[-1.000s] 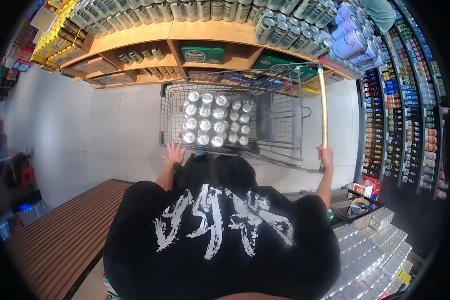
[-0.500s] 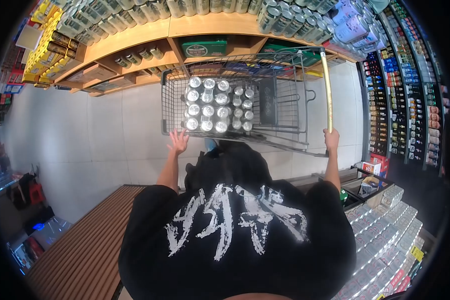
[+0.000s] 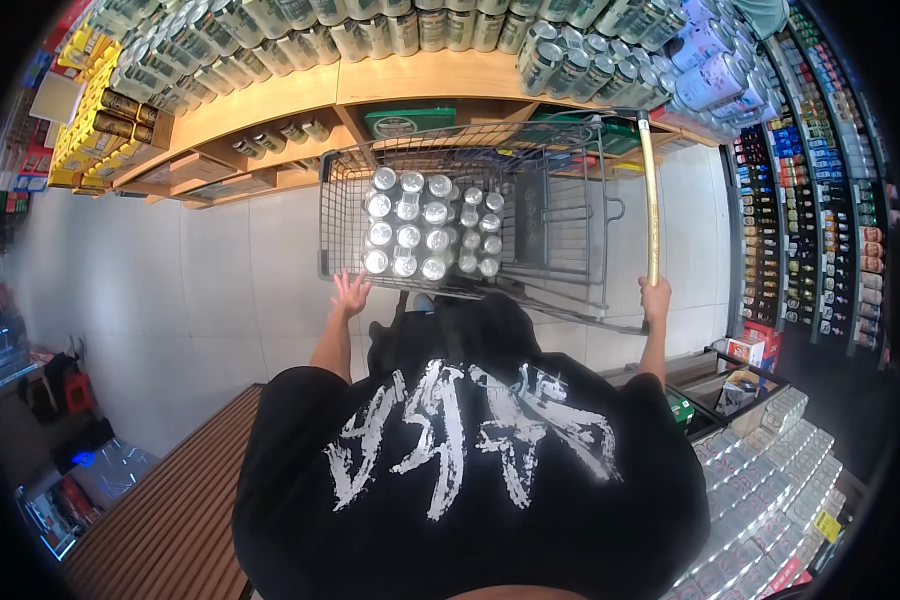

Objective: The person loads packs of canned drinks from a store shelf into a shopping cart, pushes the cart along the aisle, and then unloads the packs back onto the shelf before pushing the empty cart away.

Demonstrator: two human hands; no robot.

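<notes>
Inside the wire shopping cart (image 3: 530, 208) stand rows of silver-topped cans (image 3: 435, 213).

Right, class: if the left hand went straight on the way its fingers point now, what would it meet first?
The left hand would probably meet the near side of the cart first, close to a corner, before any cans inside. Depth is unclear here, so it may already be touching.
</notes>
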